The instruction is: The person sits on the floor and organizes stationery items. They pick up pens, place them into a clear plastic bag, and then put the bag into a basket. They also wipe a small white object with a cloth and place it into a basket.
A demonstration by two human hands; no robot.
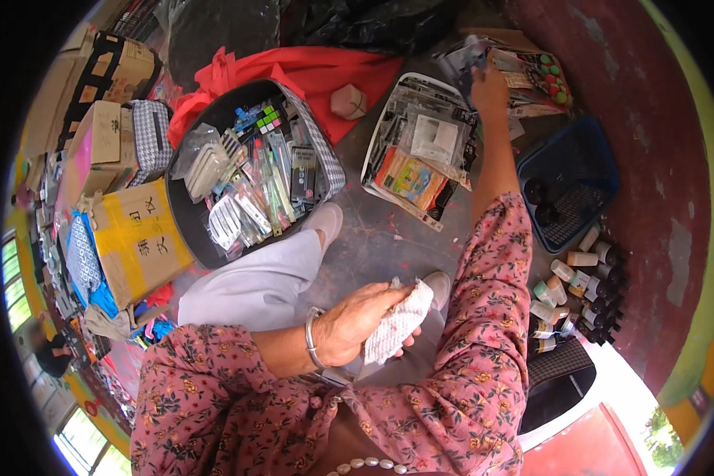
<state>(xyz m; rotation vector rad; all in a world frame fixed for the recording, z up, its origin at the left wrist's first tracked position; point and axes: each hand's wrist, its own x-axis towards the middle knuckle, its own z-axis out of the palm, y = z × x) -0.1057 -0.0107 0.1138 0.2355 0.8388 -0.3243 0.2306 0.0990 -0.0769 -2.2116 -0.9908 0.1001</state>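
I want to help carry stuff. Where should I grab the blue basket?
Probably by the rim of the blue basket, at two opposite edges, coming from above. It sits open side up on the floor, its walls are mesh, and dark round things lie inside, so lifting it level should keep them in.

From my feed the stained grey floor (pixel 373 238) is carrying a round dark tub (pixel 184 226) of packets, a white tray (pixel 377 151) of packaged stuff, a blue basket (pixel 595 166), small bottles (pixel 571 278), cardboard boxes (pixel 139 238) and red cloth (pixel 325 71).
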